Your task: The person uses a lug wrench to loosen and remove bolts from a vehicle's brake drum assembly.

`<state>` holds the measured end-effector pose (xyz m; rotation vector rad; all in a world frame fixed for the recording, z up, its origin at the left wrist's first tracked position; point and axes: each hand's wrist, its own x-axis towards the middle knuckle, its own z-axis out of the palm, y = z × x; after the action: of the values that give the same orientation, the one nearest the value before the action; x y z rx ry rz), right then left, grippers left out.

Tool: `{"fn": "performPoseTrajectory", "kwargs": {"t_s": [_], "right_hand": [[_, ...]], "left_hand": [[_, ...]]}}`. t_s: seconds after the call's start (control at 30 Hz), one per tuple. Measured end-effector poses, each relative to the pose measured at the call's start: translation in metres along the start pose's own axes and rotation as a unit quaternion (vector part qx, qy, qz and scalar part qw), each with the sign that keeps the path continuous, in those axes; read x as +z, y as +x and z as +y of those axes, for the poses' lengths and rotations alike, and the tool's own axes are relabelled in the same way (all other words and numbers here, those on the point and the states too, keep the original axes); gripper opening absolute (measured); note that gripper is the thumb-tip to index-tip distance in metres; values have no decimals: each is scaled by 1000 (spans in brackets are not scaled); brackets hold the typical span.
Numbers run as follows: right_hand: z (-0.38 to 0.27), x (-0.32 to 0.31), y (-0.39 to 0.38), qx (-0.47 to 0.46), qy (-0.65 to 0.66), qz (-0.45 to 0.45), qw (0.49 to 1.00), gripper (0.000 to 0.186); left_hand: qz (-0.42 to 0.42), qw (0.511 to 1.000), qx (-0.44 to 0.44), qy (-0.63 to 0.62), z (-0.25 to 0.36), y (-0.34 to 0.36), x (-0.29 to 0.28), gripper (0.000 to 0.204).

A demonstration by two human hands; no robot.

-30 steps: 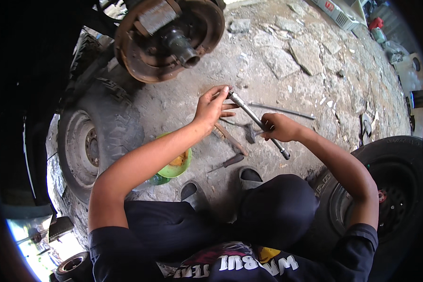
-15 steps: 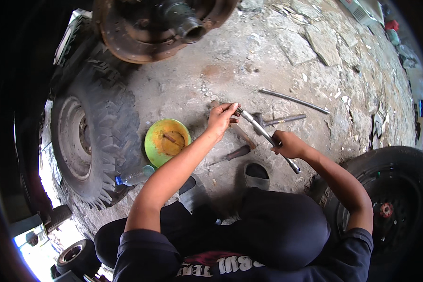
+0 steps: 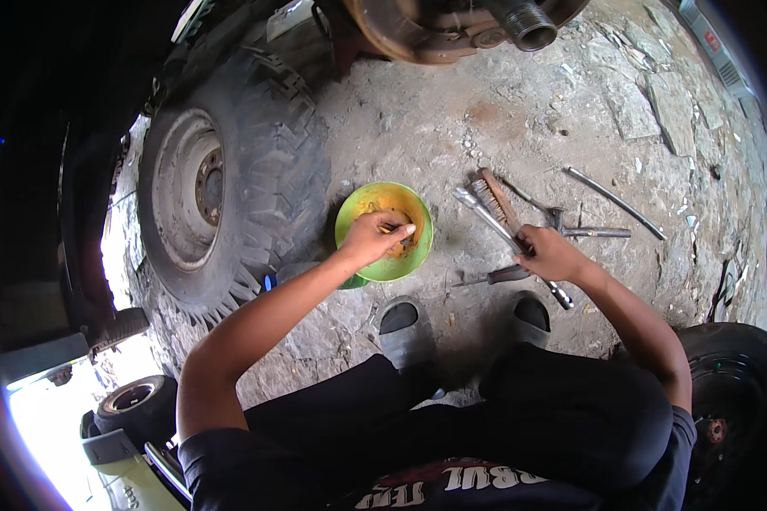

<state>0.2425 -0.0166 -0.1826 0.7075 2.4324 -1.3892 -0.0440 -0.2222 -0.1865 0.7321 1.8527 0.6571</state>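
Note:
My left hand (image 3: 375, 238) is in the mouth of a yellow-green bowl (image 3: 351, 213), its inside stained orange-brown. Thumb and fingers are pinched together there; what lies between them, if anything, I cannot make out. Wrapped round a long chrome socket wrench (image 3: 492, 223) are the fingers of my right hand (image 3: 552, 254). The wrench slants over the ground, its far end beside a wooden wire brush (image 3: 501, 201). Below the brush lies a dark-handled screwdriver (image 3: 508, 273).
A hammer (image 3: 598, 232) and a metal bar (image 3: 618, 204) lie on the right. A big knobbly tire (image 3: 285, 162) stands at left, another tire (image 3: 729, 349) at lower right. Overhead at the far side juts a rusty wheel hub (image 3: 452, 30). My shoes (image 3: 406, 328) stand near the bowl.
My left hand has let go of the wrench's far end and moved left and down into the bowl. My right hand still grips the wrench. The view has shifted left.

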Motion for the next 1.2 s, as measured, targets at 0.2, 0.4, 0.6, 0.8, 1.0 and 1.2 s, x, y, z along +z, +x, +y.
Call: {"fn": "performPoseTrajectory", "kwargs": {"t_s": [0.2,0.4,0.6,0.8,1.0,1.2], "right_hand": [[-19,20,8,-21,60,-6,998,25],[-16,23,-6,-4,118,57,991,21],[-44,18,-30,47,280,79,956,29],[-71,3,-36,78,567,63,818,34],[-71,-24,-39,16,589,103,801,37],[-81,-46,-71,-99,678,-16,729,65]], "left_hand": [[-15,994,77,81,13,-15,-40,45],[-37,983,121,136,66,-35,-61,22],[4,988,153,32,71,-10,-27,28],[-92,977,83,-171,132,26,33,39],[-80,905,99,-405,168,53,80,30],[11,852,55,-520,234,39,91,25]]}}
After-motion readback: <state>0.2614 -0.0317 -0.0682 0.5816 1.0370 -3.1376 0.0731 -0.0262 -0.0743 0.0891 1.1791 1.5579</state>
